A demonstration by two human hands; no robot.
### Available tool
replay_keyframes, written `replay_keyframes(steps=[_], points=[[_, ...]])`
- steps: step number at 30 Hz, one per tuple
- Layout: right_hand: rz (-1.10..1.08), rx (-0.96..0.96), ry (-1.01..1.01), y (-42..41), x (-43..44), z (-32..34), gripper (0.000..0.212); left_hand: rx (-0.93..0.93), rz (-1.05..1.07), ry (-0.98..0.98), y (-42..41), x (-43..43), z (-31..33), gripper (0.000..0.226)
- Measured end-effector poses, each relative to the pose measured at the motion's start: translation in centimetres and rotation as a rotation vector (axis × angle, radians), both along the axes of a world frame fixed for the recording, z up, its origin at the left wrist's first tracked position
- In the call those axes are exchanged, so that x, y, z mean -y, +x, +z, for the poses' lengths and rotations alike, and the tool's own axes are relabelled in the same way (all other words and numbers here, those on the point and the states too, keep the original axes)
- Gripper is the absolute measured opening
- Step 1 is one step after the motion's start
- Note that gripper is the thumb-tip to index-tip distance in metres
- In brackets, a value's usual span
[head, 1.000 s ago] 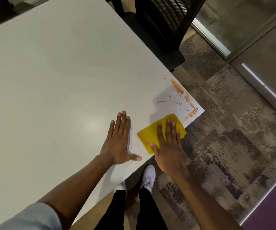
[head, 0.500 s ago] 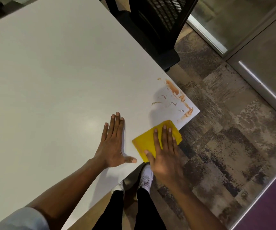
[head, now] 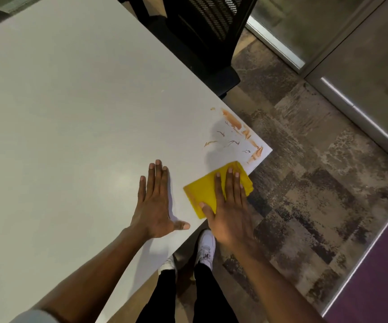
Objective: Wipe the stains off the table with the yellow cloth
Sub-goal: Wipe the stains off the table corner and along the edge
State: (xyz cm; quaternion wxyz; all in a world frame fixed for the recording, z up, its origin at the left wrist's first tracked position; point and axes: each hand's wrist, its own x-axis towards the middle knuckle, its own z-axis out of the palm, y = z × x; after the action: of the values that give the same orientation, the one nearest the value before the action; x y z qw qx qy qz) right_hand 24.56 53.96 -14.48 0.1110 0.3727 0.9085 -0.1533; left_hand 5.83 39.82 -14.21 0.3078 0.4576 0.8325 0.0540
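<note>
A folded yellow cloth [head: 203, 192] lies flat on the white table [head: 72, 113] near its right corner, partly overhanging the near edge. My right hand [head: 229, 213] presses flat on the cloth with fingers extended. Orange-brown stains [head: 237, 127] streak the table corner just beyond the cloth, with thin dark smears beside them. My left hand [head: 154, 206] rests flat on the bare table to the left of the cloth, fingers spread, holding nothing.
A black mesh office chair [head: 200, 36] stands against the table's far right edge. Patterned carpet [head: 316, 194] lies to the right, with a glass partition frame [head: 356, 113] beyond. My legs and white shoes [head: 206, 248] show below the near table edge.
The view has shifted slightly. My right hand and the cloth stay just short of the stains, and my left hand stays flat on the table.
</note>
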Motion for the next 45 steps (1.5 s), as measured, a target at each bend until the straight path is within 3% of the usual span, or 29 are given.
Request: replay_keyframes(steps=[6, 13, 18, 21, 27, 34, 41, 45], points=[[-0.073, 0.035, 0.013, -3.7, -5.1, -0.1, 0.090, -0.029, 0.059, -0.036, 1.0, -1.4, -0.4, 0.169], [-0.093, 0.008, 0.001, 0.0, -0.5, -0.1, 0.090, -0.017, 0.071, -0.123, 1.4, -2.3, 0.6, 0.174], [-0.071, 0.069, -0.001, -1.9, -5.9, 0.1, 0.091, -0.042, 0.068, -0.162, 1.5, -2.8, 1.2, 0.171], [-0.079, 0.099, -0.003, -2.6, -7.4, 0.2, 0.092, -0.027, 0.069, -0.159, 1.5, -2.7, 1.1, 0.171], [-0.056, 0.042, -0.007, 0.2, -2.0, 0.5, 0.095, -0.006, 0.070, -0.126, 1.4, -2.3, 0.8, 0.173], [-0.082, 0.111, -0.013, -2.2, -8.6, 0.8, 0.094, -0.013, 0.075, -0.098, 1.3, -2.3, 0.1, 0.174], [-0.084, 0.039, -0.004, 0.0, -3.8, 0.3, 0.097, 0.001, 0.080, -0.058, 1.3, -2.2, 0.1, 0.177], [-0.028, 0.104, 0.001, 0.3, -7.0, 0.2, 0.098, -0.009, 0.063, -0.067, 1.1, -2.0, -0.2, 0.177]])
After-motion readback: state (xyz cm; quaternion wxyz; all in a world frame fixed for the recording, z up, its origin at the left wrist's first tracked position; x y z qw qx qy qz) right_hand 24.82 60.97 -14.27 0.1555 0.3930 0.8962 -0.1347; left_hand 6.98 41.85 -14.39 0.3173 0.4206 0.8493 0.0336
